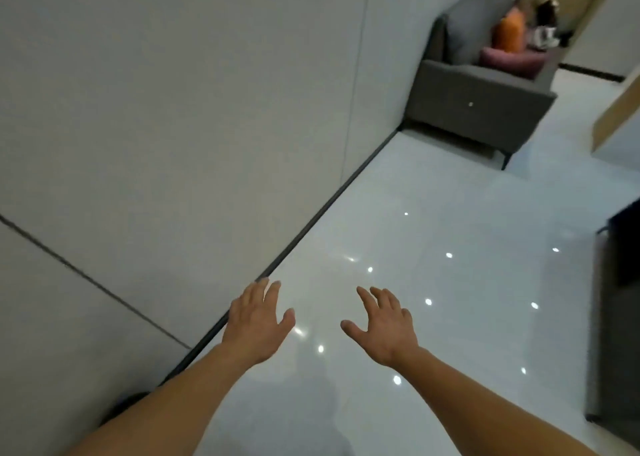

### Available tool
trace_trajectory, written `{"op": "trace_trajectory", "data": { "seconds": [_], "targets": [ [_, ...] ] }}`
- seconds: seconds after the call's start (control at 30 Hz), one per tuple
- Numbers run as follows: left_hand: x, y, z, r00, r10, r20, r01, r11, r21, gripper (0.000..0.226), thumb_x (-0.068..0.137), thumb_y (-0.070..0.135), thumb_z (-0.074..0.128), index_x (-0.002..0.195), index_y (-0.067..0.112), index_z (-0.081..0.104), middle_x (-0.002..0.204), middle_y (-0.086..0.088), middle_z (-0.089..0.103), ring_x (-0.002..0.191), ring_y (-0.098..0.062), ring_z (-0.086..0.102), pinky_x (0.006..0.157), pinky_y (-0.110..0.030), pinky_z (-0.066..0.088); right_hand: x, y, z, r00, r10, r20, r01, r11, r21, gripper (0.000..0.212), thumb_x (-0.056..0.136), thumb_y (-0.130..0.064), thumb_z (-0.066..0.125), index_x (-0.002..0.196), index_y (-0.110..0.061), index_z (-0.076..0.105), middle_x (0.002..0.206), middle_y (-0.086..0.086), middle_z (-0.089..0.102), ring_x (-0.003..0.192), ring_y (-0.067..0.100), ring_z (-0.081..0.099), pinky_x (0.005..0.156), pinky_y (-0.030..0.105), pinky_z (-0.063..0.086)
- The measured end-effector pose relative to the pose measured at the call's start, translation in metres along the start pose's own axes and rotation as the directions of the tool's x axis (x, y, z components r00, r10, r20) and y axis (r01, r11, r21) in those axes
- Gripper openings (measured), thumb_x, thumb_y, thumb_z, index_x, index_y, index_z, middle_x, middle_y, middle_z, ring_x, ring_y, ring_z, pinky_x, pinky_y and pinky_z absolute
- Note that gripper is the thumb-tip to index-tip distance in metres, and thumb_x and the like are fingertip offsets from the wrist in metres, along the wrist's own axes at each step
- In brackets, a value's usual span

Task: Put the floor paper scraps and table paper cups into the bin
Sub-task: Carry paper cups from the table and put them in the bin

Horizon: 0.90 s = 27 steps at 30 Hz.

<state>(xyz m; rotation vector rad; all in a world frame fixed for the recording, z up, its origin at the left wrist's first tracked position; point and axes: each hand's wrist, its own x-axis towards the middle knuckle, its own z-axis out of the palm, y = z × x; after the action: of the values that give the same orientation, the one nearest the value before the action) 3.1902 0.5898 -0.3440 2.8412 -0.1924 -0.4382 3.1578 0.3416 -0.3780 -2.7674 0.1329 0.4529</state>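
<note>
Holding both bare hands out, backs up, above glossy white tiled floor [450, 206]
Spreading left hand [258, 320] beside dark skirting strip [311, 227] at foot of grey panelled wall [173, 109], fingers straight and slightly apart, gripping nothing; splaying right hand [384, 327] likewise, thumb out, empty; noting dark grey fabric sofa [478, 109] in far corner; being unable to tell position of paper scraps, paper cups or bin

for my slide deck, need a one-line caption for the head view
Open, empty left hand and right hand over a glossy floor by a wall.
</note>
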Motion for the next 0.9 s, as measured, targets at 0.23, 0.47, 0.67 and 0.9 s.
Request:
{"op": "trace_trajectory", "data": {
  "seconds": [0.23, 0.47, 0.67, 0.9],
  "targets": [
    [0.045, 0.232, 0.038, 0.912, 0.393, 0.119, -0.405, 0.909, 0.103, 0.066, 0.096, 0.056, 0.029, 0.152, 0.024, 0.015, 0.160, 0.001, 0.009, 0.147, -0.018, 0.005, 0.118, -0.042, 0.013, -0.072, 0.203, -0.055, 0.911, 0.391, -0.129, -0.370, 0.915, 0.161, 0.085, 0.086, -0.076, 0.031, 0.155, -0.034, 0.007, 0.163, 0.000, 0.008, 0.150, 0.021, -0.004, 0.117, 0.052, 0.013],
    [0.089, 0.415, 0.066, 0.724, 0.664, 0.186, -0.688, 0.714, 0.128, 0.065, 0.095, 0.056, 0.030, 0.150, 0.023, 0.019, 0.159, -0.001, 0.013, 0.147, -0.021, 0.007, 0.117, -0.043, 0.013, -0.113, 0.310, -0.073, 0.737, 0.655, -0.165, -0.583, 0.740, 0.335, 0.085, 0.085, -0.077, 0.032, 0.155, -0.034, 0.008, 0.163, -0.001, 0.009, 0.150, 0.022, -0.002, 0.116, 0.052, 0.013],
    [0.121, 0.536, 0.103, 0.533, 0.791, 0.300, -0.842, 0.531, 0.097, 0.066, 0.095, 0.057, 0.030, 0.150, 0.023, 0.020, 0.159, -0.002, 0.015, 0.146, -0.022, 0.008, 0.117, -0.044, 0.015, -0.126, 0.385, -0.095, 0.545, 0.823, -0.159, -0.717, 0.556, 0.420, 0.085, 0.084, -0.077, 0.033, 0.154, -0.035, 0.009, 0.163, -0.001, 0.010, 0.149, 0.023, 0.001, 0.117, 0.053, 0.014],
    [0.143, 0.681, 0.136, 0.278, 0.885, 0.375, -0.961, 0.262, 0.095, 0.065, 0.094, 0.056, 0.031, 0.149, 0.022, 0.024, 0.158, -0.004, 0.018, 0.145, -0.024, 0.012, 0.116, -0.046, 0.019, -0.144, 0.458, -0.131, 0.306, 0.939, -0.159, -0.775, 0.343, 0.531, 0.082, 0.087, -0.073, 0.037, 0.154, -0.034, 0.011, 0.162, -0.001, 0.012, 0.149, 0.022, 0.004, 0.117, 0.052, 0.017]
  ]
}}
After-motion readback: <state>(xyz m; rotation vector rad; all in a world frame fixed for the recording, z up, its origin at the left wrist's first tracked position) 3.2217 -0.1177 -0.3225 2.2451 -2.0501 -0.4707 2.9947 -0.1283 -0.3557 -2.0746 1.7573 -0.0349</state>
